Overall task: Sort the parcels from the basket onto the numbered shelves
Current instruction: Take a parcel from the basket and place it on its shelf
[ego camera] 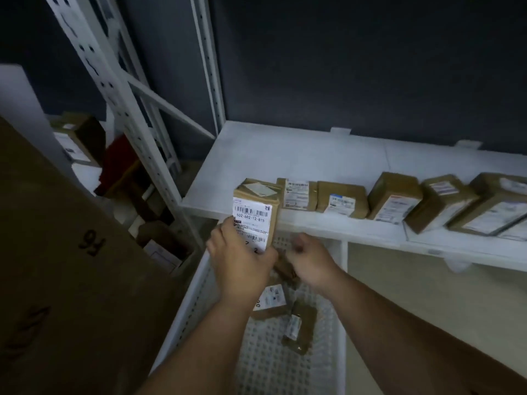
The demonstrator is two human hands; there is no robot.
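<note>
While the left hand (242, 260) gripped the small brown cardboard parcel with a white barcode label (255, 215) by its lower end, upright at the white shelf's (285, 158) front edge above the white perforated plastic basket (273, 363), the right hand (309, 256) hung curled and blurred; whether it held anything I cannot tell. The box looked light and stiff, best held by its sides.

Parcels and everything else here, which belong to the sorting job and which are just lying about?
Job:
- labelled parcel gripped by left hand
- parcels in white basket
- parcels lined up on white shelf

Lying about:
- big cardboard sheet
- boxes on floor
- red item
</note>
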